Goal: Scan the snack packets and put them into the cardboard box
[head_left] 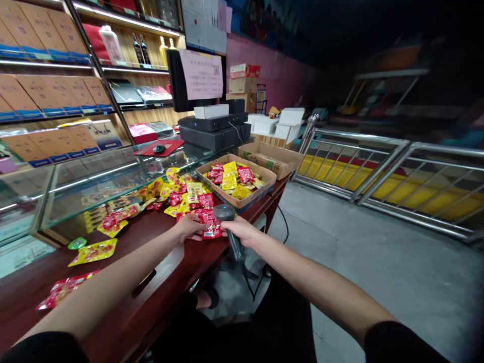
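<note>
The left hand point(191, 227) lies on the loose packets near the worktop's front edge, its grip spread flat with the fingers point(199, 228) reaching towards a red snack packet point(210, 232); the palm hides whatever lies beneath it. The right hand point(242, 231) has its grip closed around the handle of a black handheld barcode scanner point(229, 224), whose head tilts down just above the red snack packet. Whether the two touch is hard to tell from this angle. A dark cable point(282, 222) runs from the far edge of the dark red wooden worktop point(161, 254) towards the floor.

Yellow and red packets point(177, 199) spill across the worktop beside a glass display case point(94, 186), and more fill a cardboard tray point(236, 181) near the far corner. Their printing is too small to read. Another packet point(93, 252) lies nearer the left edge.
</note>
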`<control>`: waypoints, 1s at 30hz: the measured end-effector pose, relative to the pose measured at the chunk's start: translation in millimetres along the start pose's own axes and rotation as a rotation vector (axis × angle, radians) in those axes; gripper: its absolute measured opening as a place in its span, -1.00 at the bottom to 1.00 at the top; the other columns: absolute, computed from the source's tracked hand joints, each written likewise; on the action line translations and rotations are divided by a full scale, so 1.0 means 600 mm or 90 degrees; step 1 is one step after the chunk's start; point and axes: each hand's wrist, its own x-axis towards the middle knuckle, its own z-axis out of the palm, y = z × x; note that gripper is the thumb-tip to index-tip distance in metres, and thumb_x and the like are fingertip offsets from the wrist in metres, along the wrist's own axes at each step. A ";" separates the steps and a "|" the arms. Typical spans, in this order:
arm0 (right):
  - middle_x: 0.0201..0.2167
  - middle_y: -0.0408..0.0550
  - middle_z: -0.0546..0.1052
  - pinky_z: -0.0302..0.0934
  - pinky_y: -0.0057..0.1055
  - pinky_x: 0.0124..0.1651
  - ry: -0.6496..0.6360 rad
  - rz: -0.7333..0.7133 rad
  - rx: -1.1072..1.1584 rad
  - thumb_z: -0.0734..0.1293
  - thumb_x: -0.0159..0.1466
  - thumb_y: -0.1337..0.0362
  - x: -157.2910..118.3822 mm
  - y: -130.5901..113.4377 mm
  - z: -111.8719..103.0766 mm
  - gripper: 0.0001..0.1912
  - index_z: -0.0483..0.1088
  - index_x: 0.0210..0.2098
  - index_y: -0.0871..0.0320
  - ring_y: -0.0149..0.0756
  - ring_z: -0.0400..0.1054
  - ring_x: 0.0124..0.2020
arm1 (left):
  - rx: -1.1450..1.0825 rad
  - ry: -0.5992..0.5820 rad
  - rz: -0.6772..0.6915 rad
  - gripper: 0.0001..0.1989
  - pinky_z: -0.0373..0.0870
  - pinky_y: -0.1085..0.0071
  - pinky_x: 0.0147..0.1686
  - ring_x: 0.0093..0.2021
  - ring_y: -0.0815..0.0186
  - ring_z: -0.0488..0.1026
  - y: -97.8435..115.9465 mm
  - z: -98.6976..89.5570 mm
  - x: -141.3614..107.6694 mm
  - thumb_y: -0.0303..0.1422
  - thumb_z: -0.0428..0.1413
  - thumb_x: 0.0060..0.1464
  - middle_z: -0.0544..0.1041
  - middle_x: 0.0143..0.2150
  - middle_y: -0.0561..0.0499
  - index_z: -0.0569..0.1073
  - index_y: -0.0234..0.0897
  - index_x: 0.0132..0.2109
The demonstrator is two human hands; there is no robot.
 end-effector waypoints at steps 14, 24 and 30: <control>-0.71 -0.27 0.32 0.05 -0.55 -0.53 0.002 -0.105 -0.033 0.29 -0.12 0.44 0.005 -0.049 0.020 -0.95 0.31 -0.61 0.22 -0.52 0.17 -0.62 | -0.179 -0.077 -0.016 -0.62 0.54 0.30 -0.41 -0.40 0.25 0.54 0.066 -0.060 0.019 -0.39 0.37 -0.27 0.55 -0.33 -0.06 0.39 -0.32 -0.28; -0.42 -0.09 0.48 0.32 -0.45 -0.48 -0.094 -0.011 0.060 0.35 -0.03 0.36 -0.036 0.006 0.091 -0.74 0.32 -0.31 0.18 -0.30 0.46 -0.42 | -0.184 -0.012 -0.018 -0.63 0.51 0.41 -0.44 -0.53 0.39 0.44 0.095 -0.084 0.075 -0.44 0.35 -0.24 0.45 -0.45 0.08 0.29 -0.26 -0.35; -0.63 -0.16 0.43 0.22 -0.53 -0.63 -0.081 -0.097 -0.009 0.30 0.03 0.34 -0.028 0.042 0.114 -0.90 0.31 -0.42 0.19 -0.37 0.38 -0.61 | -0.175 -0.058 -0.019 -0.66 0.48 0.44 -0.48 -0.53 0.38 0.45 0.101 -0.082 0.076 -0.43 0.34 -0.25 0.44 -0.47 0.08 0.30 -0.27 -0.39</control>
